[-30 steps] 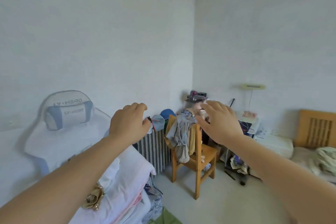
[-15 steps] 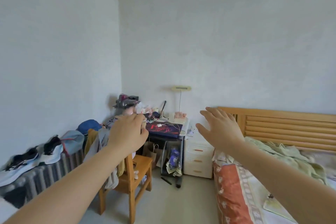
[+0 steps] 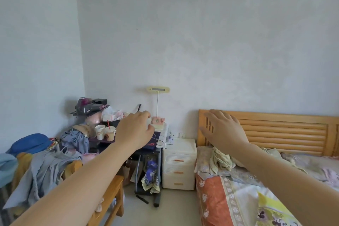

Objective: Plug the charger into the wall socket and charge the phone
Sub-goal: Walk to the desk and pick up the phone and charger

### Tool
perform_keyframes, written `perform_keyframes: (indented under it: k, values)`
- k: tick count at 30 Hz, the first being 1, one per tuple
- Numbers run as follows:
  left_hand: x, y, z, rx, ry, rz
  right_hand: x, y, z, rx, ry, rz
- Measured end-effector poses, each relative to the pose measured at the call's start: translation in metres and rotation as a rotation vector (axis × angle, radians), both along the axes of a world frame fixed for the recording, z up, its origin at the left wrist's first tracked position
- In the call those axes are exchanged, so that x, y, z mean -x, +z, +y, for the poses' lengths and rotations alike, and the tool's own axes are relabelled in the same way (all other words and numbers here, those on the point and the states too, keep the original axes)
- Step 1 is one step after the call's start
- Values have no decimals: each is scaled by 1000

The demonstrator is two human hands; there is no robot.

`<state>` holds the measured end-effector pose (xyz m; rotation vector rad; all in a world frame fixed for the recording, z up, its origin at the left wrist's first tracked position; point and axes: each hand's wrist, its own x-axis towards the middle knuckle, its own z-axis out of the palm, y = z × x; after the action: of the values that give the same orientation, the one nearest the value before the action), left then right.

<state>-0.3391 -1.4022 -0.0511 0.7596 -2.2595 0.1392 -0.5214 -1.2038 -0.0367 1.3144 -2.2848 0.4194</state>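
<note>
My left hand (image 3: 134, 131) is stretched out in front of the cluttered desk (image 3: 157, 145), its fingers curled around a small white object (image 3: 149, 121) that looks like the charger. My right hand (image 3: 223, 131) is raised with fingers spread and holds nothing, in front of the wooden headboard (image 3: 284, 134). A white wall socket (image 3: 182, 135) sits low on the far wall, between the desk and the headboard, just above the white drawer unit (image 3: 178, 163). A thin white cable (image 3: 159, 141) lies on the desk. I cannot make out a phone.
A wooden chair (image 3: 110, 194) draped with clothes stands at lower left. Paper cups (image 3: 105, 132), a handheld vacuum (image 3: 87, 106) and a lamp (image 3: 157, 89) crowd the desk. The bed (image 3: 238, 198) with patterned bedding fills the lower right. Bare floor lies between chair and bed.
The view has swung right, from the gaming chair and radiator to the desk, drawer unit and bed. Both arms stay stretched out, the left hand still curled, the right still spread.
</note>
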Motion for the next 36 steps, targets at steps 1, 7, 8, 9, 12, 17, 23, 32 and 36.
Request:
perform_keyframes:
  k: [1, 7, 8, 9, 12, 17, 23, 32, 36]
  values:
    - [13, 0, -15, -7, -10, 3, 11, -2, -14, 0, -4, 1]
    - [92, -1, -122, 27, -64, -6, 79, -7, -117, 7, -31, -26]
    - [104, 0, -142, 38, -69, -11, 90, -7, -136, 7, -37, -29]
    - [115, 1, -162, 47, -72, -19, 101, -7, -155, 8, -43, -33]
    - [149, 3, -217, 48, -77, -51, 131, -9, -207, 14, -61, -47]
    - [200, -10, -288, 42, -87, -81, 179, -21, -277, -1, -69, -88]
    - [258, -33, -356, 29, -79, -100, 242, -44, -345, -40, -72, -97]
    - [367, -49, -457, 3, 7, -142, 362, -59, -458, -49, 21, -108]
    - [418, -42, -498, -5, 56, -132, 412, -63, -504, -85, 68, -100]
